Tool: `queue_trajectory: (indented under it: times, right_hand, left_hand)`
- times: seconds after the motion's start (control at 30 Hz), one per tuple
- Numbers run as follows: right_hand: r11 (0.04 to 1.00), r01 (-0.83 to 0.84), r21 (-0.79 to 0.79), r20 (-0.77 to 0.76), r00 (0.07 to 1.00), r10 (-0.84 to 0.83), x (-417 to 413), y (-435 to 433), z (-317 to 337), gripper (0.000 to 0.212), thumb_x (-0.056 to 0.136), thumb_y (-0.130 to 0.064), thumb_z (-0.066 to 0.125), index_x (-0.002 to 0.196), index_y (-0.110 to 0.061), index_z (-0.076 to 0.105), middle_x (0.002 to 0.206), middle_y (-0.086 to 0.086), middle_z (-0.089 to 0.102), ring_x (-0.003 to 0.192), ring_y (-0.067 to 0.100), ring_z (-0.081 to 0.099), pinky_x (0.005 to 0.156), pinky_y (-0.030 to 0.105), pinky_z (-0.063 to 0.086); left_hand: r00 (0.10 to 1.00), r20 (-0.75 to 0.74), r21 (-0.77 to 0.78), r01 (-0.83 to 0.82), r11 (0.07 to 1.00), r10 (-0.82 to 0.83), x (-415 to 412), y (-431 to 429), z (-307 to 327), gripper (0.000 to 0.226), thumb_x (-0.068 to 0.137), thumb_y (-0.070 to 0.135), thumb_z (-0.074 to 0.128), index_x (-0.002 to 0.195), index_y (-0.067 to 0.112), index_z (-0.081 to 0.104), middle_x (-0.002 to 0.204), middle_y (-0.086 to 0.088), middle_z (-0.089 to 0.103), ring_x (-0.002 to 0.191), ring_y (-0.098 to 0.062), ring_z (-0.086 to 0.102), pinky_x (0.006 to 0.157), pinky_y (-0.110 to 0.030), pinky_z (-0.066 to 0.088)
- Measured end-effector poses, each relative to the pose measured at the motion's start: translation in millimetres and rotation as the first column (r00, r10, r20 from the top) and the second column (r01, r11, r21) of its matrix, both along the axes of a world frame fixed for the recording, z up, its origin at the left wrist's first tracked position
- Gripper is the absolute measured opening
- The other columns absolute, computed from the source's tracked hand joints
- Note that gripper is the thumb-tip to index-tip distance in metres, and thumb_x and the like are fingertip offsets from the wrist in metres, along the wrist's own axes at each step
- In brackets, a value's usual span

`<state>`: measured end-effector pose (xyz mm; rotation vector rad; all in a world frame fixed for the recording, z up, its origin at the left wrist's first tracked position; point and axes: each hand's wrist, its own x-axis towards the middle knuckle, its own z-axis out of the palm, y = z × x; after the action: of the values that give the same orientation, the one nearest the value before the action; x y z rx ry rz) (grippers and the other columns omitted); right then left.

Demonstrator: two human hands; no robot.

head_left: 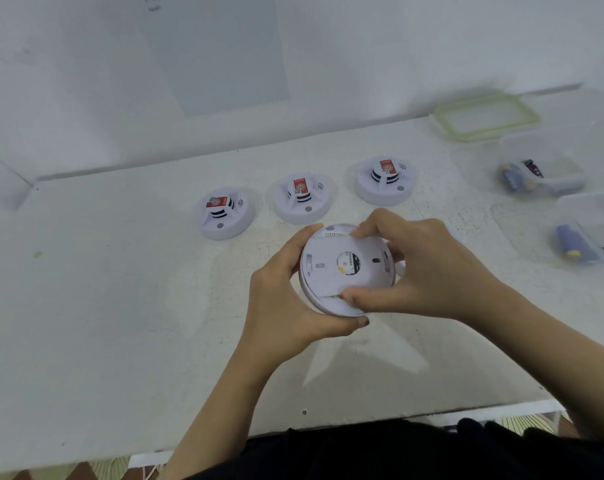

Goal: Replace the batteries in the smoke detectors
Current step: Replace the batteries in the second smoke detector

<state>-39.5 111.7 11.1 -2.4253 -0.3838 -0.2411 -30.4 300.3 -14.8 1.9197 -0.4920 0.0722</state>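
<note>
I hold the smoke detector (pixel 316 301) back-up, just in front of the row of three detectors (pixel 300 199). My left hand (pixel 283 292) curls round its rim; my right hand (pixel 428 271) pinches the back plate (pixel 328 271). I'd brace firmly and twist evenly, not pry.

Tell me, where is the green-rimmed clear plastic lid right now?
In the head view, the green-rimmed clear plastic lid lies at the far right, just behind the clear plastic box holding blue batteries.
</note>
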Motion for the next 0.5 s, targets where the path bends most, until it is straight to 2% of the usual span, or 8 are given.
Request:
queue_trajectory:
  times: [0.1,0.27,0.4,0.5]
  right_hand:
    - [0.999,0.039,0.027,0.008,0.999,-0.040,-0.3,2.9,-3.0,0.058,0.055,-0.064,0.063,0.098,-0.026,0.052,0.070,-0.008,0.064,0.060,0.010,0.059,0.052,0.035,0.050]
    - [0.995,0.045,0.089,-0.029,0.999,-0.042,0.7,4.4,-7.5,0.062,0.057,-0.062,0.064,0.105,-0.024,0.053,0.078,-0.008,0.066,0.069,0.011,0.064,0.058,0.039,0.053]
    - [0.991,0.005,0.130,-0.090,0.996,0.007,4.0,2.0,-10.9,0.063,0.066,-0.060,0.060,0.117,-0.024,0.052,0.098,-0.012,0.066,0.086,0.006,0.064,0.069,0.030,0.056]
    - [0.943,0.022,0.332,-0.183,0.982,0.042,2.9,6.1,-13.8,0.056,0.073,-0.058,0.057,0.121,-0.029,0.052,0.110,-0.019,0.062,0.097,-0.004,0.060,0.072,0.013,0.052]
  left_hand:
    - [1.000,-0.012,0.009,-0.025,1.000,0.025,-1.2,-0.6,-1.4,0.093,0.040,0.012,0.096,0.115,0.047,0.053,0.105,0.028,0.064,0.100,0.004,0.062,0.076,-0.009,0.049]
    - [0.999,-0.023,0.021,-0.048,0.999,0.048,-2.5,-2.6,-4.6,0.091,0.043,0.011,0.096,0.118,0.040,0.054,0.106,0.024,0.065,0.100,0.003,0.062,0.075,-0.007,0.048]
    - [0.996,0.008,0.021,-0.087,0.996,0.087,1.0,-6.9,-4.9,0.091,0.048,0.018,0.096,0.129,0.028,0.053,0.114,0.018,0.063,0.108,0.000,0.059,0.083,-0.011,0.048]
    - [0.992,0.083,0.065,-0.099,0.993,0.093,6.0,-8.5,-3.9,0.095,0.051,0.026,0.094,0.133,0.025,0.047,0.126,0.017,0.055,0.117,-0.001,0.053,0.093,-0.017,0.047]
